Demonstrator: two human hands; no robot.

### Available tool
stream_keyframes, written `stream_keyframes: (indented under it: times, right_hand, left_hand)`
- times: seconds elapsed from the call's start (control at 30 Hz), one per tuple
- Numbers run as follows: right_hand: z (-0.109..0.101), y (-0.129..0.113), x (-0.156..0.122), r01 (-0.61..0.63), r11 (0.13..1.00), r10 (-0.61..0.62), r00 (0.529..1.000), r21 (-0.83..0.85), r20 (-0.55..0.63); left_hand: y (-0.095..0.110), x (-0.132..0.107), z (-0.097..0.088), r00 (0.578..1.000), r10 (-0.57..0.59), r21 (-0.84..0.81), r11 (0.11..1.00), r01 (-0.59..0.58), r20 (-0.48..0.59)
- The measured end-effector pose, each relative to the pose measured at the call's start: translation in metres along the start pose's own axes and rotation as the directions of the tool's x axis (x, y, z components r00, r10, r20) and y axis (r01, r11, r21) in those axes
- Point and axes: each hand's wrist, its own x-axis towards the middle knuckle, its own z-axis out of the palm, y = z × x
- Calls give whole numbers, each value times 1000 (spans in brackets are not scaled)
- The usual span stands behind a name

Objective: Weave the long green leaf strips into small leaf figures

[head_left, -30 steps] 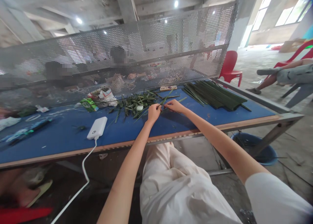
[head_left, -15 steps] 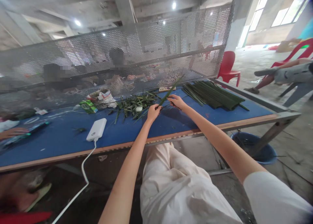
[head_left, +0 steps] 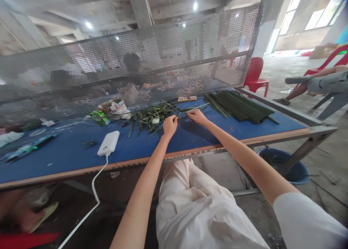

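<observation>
Greens Showing Against Blue

The surface is showing blue, the leaf strip pale green, the stacked leaves dark green. The power bank is gleaming white, the chair is glowing red, the screen is displaying dotted grey.

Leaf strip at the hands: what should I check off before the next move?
1. Leaf strip pinched by the left hand: ok, as far as shows; its fingers look closed at one end.
2. No tool in the right hand: cannot tell, too small to see.
3. Loose leaf pile well away from the left hand: not ok, it lies close beside.
4. White power bank clear of both arms: ok, apart.
5. Stack of long leaves lying on the bench: ok.
</observation>
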Motion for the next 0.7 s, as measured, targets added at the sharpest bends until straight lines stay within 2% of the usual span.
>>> stream_keyframes:
  times: [0.1, 0.27, 0.43, 0.7]
  right_hand:
    - [0, -3, -1, -41, 997, 42, 999, 68, -12]
    - [-3, -6, 0, -59, 980, 67, 997, 189, -39]
    - [-2, -8, -3, -74, 981, 76, 997, 179, -3]
    - [-1, -6, -3, -37, 985, 41, 999, 170, -23]
  left_hand:
    - [0, 1, 1, 1000, -2, -15, 1000, 2, 2]
    - [0, 1, 3, 997, -10, -16, 1000, 11, 82]
    - [-1, 0, 4, 995, -6, -43, 999, 10, 101]
    - [-2, 1, 6, 991, 29, -150, 989, -9, 130]
